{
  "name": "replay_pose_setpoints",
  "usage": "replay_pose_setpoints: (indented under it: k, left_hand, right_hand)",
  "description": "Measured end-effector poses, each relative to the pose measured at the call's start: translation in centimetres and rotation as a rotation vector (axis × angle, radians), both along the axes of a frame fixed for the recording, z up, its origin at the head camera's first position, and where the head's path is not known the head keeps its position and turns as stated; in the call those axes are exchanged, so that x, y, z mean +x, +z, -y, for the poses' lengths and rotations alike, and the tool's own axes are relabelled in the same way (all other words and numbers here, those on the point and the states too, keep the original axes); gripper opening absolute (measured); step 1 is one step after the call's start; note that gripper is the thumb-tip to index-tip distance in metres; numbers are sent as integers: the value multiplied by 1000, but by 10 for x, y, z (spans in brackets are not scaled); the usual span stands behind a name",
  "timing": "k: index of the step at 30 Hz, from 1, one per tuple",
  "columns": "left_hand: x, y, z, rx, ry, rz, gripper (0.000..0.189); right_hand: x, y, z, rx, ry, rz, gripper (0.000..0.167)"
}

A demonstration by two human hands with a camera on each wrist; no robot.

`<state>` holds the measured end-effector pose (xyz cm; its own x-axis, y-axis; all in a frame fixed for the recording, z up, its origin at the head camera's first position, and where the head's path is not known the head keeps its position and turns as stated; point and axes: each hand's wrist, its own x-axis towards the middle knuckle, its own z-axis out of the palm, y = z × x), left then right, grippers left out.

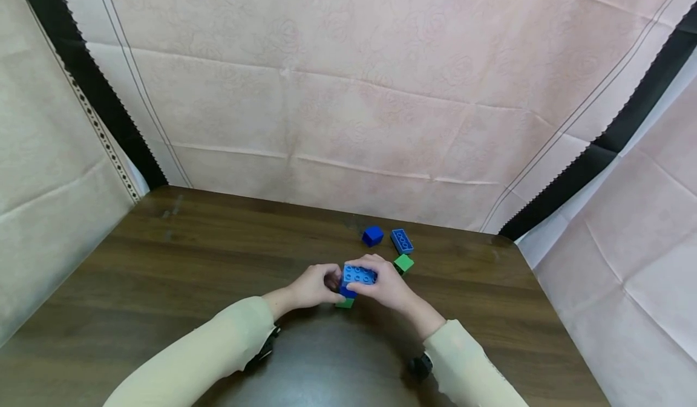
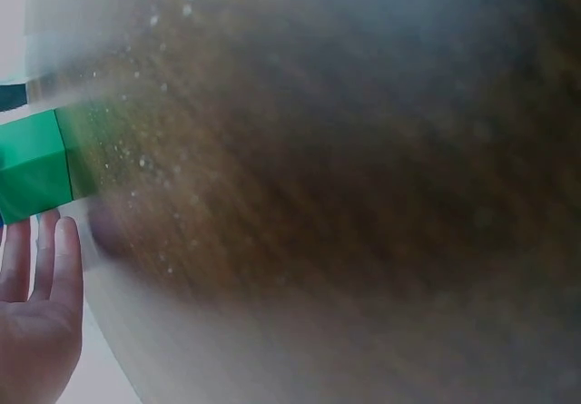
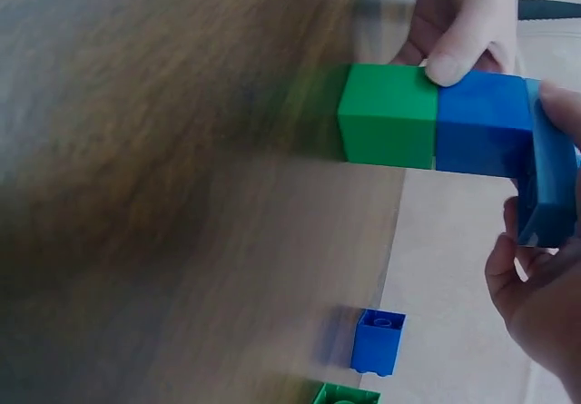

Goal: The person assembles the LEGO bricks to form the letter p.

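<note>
A stack of toy building blocks stands on the wooden table (image 1: 245, 244): a green block (image 3: 390, 118) at the bottom and a blue block (image 3: 481, 123) on it. On top lies a longer blue brick (image 1: 359, 275), studs up, jutting out to the right. My right hand (image 1: 383, 283) grips this brick between thumb and fingers. From the left, my left hand (image 1: 312, 286) holds the stack, its thumb near the seam of the green and blue blocks. Left fingers (image 2: 36, 263) also appear beside the green block in the left wrist view.
Beyond the right hand lie a loose blue block (image 1: 373, 236), a blue studded brick (image 1: 402, 241) and a green block (image 1: 403, 263). Pale cloth walls (image 1: 327, 92) enclose the table at the back and sides.
</note>
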<state>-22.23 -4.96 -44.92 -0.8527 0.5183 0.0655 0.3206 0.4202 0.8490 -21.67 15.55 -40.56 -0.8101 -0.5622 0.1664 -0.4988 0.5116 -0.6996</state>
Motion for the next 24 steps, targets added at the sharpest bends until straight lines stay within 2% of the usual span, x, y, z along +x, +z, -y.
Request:
replay_pose_setpoints:
  k: [5,8,12,17,23,24]
  left_hand:
    - [0,1,0,-3,3,12,27]
    - [0,0,-1,-7,14,27,28]
    - [0,-1,-2,-12,31,38,28]
    - [2,-1,-2,-5,28,36,27]
    - [3,1,1,-27,1,34,32]
    - [3,2,1,-24,2,37,35]
  right_hand:
    - [1,0,-9,2,-22,52,49]
    - [2,0,-16,-19,-40,62,46]
    - [4,1,-22,-18,-59,43,37]
    - [4,5,-20,17,-51,16,35]
    - [19,32,-11,61,-32,12,32]
    - [18,32,-11,68,-33,14,33]
